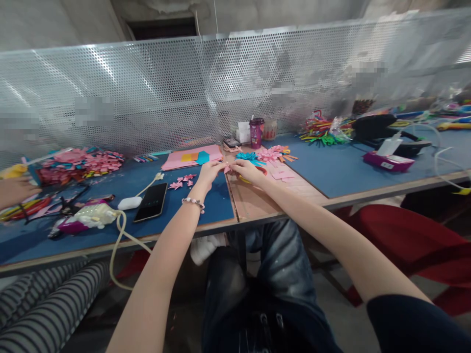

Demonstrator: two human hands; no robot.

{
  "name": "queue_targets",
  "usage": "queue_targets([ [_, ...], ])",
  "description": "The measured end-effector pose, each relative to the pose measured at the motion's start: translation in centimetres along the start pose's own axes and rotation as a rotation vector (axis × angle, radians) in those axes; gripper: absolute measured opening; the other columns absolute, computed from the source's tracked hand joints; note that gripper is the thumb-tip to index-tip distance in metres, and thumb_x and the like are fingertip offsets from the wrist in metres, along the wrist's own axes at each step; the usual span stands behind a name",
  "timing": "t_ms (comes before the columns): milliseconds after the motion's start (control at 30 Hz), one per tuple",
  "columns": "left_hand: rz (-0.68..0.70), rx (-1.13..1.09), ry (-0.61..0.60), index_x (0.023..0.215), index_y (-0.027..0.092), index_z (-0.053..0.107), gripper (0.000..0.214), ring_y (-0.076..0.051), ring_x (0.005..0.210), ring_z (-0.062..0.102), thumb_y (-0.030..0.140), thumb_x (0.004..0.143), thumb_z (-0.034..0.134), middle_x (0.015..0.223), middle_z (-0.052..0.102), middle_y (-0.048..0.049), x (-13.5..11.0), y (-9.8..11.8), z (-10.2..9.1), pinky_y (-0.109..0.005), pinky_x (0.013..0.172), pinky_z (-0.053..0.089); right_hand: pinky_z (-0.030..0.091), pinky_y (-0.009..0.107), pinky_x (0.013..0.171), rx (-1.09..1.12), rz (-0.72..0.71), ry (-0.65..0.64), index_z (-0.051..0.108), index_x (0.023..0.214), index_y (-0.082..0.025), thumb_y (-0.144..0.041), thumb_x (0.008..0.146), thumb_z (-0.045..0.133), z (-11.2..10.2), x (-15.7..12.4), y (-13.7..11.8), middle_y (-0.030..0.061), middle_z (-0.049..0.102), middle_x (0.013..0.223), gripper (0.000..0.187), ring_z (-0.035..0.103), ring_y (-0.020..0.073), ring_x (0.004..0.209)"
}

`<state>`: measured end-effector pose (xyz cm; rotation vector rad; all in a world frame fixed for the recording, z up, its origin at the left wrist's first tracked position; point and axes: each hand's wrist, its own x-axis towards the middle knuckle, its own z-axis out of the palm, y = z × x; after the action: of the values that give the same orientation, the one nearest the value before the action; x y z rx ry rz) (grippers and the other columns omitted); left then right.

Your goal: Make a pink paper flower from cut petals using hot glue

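My left hand (209,171) and my right hand (246,170) meet over the table, both pinching a small pink paper piece (226,168) between their fingertips. A bead bracelet (194,201) sits on my left wrist. Several small folded pink paper pieces (182,181) lie on the blue mat just left of my hands. Behind my hands lie a blue paper flower (248,156), a pink paper flower (270,154) and a stack of pink paper sheets (191,157). Flat pink cut pieces (281,173) rest to the right.
A black phone (151,201), a white earbud case (129,202) and a glue gun (88,217) with its cable lie at left. Another person's hand (14,189) and striped legs (44,304) are at far left. A dark cup (256,132) stands by the perforated metal screen (165,88). Red chair (405,245) at right.
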<state>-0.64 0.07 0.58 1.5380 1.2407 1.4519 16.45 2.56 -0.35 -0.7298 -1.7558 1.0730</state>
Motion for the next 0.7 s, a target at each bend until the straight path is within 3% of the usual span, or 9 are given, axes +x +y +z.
queue_targets([
  [267,0.006,0.007,-0.092,0.076,0.016,0.074,0.023,-0.018,0.076,0.062,0.037,0.070,0.071,0.077,0.071,-0.0060,-0.15,0.13,0.02,-0.026,0.063,0.040,0.040,0.021,0.048,0.097,0.023,0.059,0.057,0.075,-0.018,-0.038,0.082,0.062,0.15,0.10,-0.09,-0.0004,0.060,0.064,0.023,0.053,0.0105,0.055],
  [533,0.046,0.018,-0.071,0.077,0.015,0.075,0.020,-0.016,0.075,0.060,0.033,0.071,0.069,0.080,0.071,-0.0063,-0.19,0.34,0.04,-0.025,0.063,0.038,0.038,0.020,0.048,0.069,-0.035,-0.008,0.063,0.072,-0.016,-0.049,0.079,0.066,-0.13,-0.30,-0.32,-0.0005,0.059,0.067,0.033,0.049,0.0088,0.055],
  [700,0.019,0.007,-0.094,0.077,0.015,0.073,0.020,-0.018,0.079,0.062,0.034,0.072,0.069,0.083,0.072,-0.0067,-0.42,0.48,0.25,-0.026,0.065,0.040,0.038,0.021,0.049,0.092,-0.024,0.020,0.063,0.072,-0.016,-0.047,0.072,0.071,-0.38,-0.25,-0.44,-0.0004,0.062,0.066,0.032,0.050,0.0094,0.054],
])
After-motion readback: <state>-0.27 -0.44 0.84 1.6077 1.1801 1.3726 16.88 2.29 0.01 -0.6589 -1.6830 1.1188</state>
